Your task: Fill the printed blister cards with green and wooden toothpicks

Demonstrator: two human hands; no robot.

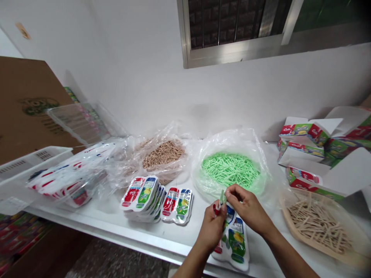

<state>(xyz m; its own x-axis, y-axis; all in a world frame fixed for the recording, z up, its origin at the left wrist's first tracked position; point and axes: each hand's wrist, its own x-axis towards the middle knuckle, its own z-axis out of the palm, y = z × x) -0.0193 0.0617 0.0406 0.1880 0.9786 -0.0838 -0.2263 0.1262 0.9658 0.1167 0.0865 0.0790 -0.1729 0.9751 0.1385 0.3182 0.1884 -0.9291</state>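
Gripping pkt (216, 209) over other pkts (238, 243) on surface (113, 210).
Closed on it w/ L hand (212, 227) fingers; reaching green sticks (222, 196) at its top w/ R hand (247, 208), fingers nearly closed, can't tell if pinching; nr clear bag (255, 143).

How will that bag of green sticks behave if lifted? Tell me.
The clear bag would probably sag and fold rather than hold its shape, as its film looks thin and crumpled. The green sticks lie loose in a jumbled heap, so they would likely shift about, and some might spill if it tipped, since the top appears open.
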